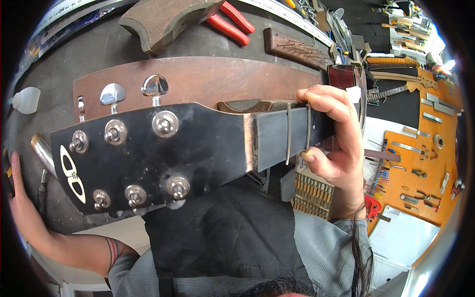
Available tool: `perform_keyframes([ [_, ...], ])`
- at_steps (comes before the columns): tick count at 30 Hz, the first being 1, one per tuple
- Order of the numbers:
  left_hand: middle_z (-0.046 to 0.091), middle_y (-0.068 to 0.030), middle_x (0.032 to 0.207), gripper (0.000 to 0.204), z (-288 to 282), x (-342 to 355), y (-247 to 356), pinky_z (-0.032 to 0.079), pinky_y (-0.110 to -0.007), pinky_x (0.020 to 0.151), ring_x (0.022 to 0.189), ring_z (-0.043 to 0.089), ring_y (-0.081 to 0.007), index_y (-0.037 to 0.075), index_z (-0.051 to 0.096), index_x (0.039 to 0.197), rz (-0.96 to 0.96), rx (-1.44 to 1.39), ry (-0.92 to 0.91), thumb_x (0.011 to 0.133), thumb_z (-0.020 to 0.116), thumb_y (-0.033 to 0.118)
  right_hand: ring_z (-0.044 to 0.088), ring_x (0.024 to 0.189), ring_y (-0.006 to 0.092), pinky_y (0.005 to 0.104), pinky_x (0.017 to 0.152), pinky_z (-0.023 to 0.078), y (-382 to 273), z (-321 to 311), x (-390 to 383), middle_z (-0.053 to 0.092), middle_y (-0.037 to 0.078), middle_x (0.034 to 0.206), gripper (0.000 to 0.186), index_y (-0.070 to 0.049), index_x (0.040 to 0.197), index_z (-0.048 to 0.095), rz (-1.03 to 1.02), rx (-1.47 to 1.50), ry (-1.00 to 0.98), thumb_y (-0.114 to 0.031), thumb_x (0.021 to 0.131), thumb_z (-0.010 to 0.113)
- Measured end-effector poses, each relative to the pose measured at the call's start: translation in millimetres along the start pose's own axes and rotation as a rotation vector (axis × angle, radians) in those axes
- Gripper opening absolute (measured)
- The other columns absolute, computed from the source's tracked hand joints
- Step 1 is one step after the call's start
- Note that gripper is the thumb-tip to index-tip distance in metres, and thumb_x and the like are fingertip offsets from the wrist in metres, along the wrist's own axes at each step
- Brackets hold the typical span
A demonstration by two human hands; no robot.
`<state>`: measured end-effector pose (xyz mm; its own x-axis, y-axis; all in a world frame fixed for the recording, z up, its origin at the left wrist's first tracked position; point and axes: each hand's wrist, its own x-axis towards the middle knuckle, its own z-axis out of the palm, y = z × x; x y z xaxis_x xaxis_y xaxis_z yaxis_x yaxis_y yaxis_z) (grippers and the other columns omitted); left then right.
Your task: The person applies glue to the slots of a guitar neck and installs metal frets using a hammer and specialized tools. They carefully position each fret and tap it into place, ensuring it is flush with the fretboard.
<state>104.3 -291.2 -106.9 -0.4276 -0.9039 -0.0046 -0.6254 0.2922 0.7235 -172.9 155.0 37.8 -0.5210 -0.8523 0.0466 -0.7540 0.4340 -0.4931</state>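
Observation:
A black guitar headstock with chrome tuning machines lies across the picture, its neck running right. Over the dark fingerboard lies a fret wire with overhanging ends. My right hand spans the neck, thumb and fingers closed at the two ends of a second fret wire. Bare wood shows in the nut slot. At the far left edge, my left hand is against a black-and-yellow tool; the picture's rim hides part of its grip.
Behind the headstock are a curved brown board, a wooden block, red-handled pliers and a drilled block holding wires. A small white bottle and metal cylinder stand left. Tools hang on an orange board at right.

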Motion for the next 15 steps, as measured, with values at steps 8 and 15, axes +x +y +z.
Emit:
perform_keyframes([
  [8, 0.07, -0.0212, 0.135, 0.071, 3, 10, 7, 0.045, -0.037, 0.11, 0.123, 0.065, -0.0302, -0.009, 0.065, 0.137, 0.248, 0.275, 0.236, 0.096, 0.079, 0.048, 0.06, 0.127, 0.0346, 0.0439, 0.111, 0.046, 8, 5, 3, 0.065, 0.02, 0.133, 0.065, 0.003, 0.136, 0.063, -0.096, -0.089, 0.064, -0.031, 0.084, 0.08],
  [15, 0.071, -0.0127, 0.103, 0.012, 19, -59, 46, 0.052, -0.039, 0.091, 0.097, 0.067, -0.0291, 0.001, 0.07, 0.105, 0.733, 0.187, 0.428, 0.094, 0.069, 0.001, 0.06, 0.131, 0.0356, 0.0427, 0.115, 0.043, 0, 18, -8, 0.065, 0.02, 0.137, 0.058, 0.002, 0.136, 0.064, -0.044, 0.003, 0.193, -0.02, 0.083, 0.074],
])
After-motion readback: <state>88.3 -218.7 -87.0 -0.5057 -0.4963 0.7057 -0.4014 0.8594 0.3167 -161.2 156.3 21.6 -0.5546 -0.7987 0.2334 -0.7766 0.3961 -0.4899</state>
